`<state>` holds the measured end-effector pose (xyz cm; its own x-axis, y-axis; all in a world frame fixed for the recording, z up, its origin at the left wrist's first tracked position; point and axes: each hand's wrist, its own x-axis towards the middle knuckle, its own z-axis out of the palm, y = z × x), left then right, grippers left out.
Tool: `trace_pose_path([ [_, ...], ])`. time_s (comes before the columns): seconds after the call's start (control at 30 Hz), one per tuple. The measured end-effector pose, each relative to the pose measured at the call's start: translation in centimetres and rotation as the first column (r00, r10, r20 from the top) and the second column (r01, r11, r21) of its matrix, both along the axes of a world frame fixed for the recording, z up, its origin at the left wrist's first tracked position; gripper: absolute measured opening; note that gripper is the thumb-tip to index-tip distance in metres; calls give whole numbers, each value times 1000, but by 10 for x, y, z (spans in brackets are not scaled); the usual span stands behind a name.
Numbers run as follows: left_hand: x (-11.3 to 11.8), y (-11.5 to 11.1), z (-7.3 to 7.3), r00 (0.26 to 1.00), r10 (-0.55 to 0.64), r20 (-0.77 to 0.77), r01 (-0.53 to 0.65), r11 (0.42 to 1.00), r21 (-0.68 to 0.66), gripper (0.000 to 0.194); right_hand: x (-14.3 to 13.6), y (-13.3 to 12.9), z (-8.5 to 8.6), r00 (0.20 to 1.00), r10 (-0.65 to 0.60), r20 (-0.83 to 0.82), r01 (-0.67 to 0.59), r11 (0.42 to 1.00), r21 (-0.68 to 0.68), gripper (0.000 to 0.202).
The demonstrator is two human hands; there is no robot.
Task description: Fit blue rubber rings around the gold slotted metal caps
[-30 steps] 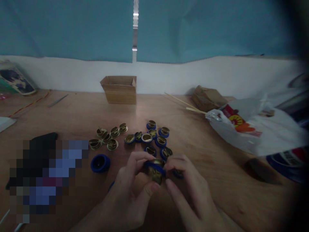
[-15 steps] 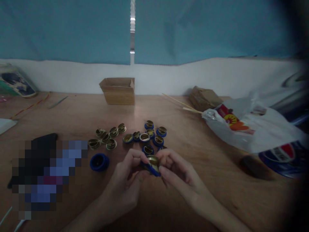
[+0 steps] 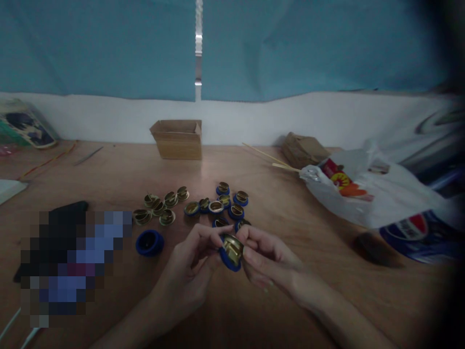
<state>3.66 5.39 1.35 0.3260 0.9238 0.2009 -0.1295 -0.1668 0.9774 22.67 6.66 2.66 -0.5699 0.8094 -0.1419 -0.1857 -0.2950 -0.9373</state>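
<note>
Between both hands, low over the table, is a brass-coloured round fitting with a blue ring (image 3: 232, 251), tilted so its brass inside shows. The fingers of my left hand (image 3: 194, 264) pinch its left edge. My right hand (image 3: 271, 259) grips its right side with thumb and fingertips. Just beyond my fingers lie several similar brass fittings with blue rings (image 3: 236, 211). Left of those is a group of brass fittings without blue rings (image 3: 167, 216). A lone blue ring-shaped piece (image 3: 149, 243) rests to the left of my left hand.
An open cardboard box (image 3: 178, 145) stands by the wall. To the right are a crumpled brown paper bag (image 3: 305, 149), thin wooden sticks (image 3: 269, 156), a white plastic bag (image 3: 327, 196) and a Pepsi bottle (image 3: 417, 232). A dark flat object (image 3: 69, 209), partly blurred out, lies left.
The fitting has been turned in my fingers, so its brass inside now faces more toward me. My right fingers have shifted their grip along its edge.
</note>
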Motion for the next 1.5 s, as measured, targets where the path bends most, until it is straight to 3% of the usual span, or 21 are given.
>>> trace_pose_path([
  [0.2,-1,2,1,995,103,10,-104,989,109,9,-2,0,-5,992,39,-118,-47,997,-68,23],
  [0.4,-6,7,12,970,213,-117,-202,974,100,4,-4,4,3,968,-212,-131,196,973,-125,23],
  [0.5,-13,10,20,938,258,-231,-230,963,142,4,-4,4,6,960,-252,-122,239,965,-111,24],
  [0.6,-25,14,28,879,317,-356,-256,944,209,9,-5,4,5,967,-232,-108,223,971,-85,23],
  [0.87,-84,14,50,618,480,-622,-478,858,188,22,-6,3,2,968,-239,-76,234,970,-61,23],
  [1.0,-107,11,48,483,469,-739,-495,843,211,26,-6,3,4,966,-254,-45,252,967,-45,24],
  [1.13,-111,12,42,352,467,-811,-469,838,279,28,-5,4,2,965,-258,-47,255,965,-62,23],
  [1.5,-111,13,36,330,361,-872,-456,870,188,35,-5,5,2,967,-254,-35,252,966,-50,27],
])
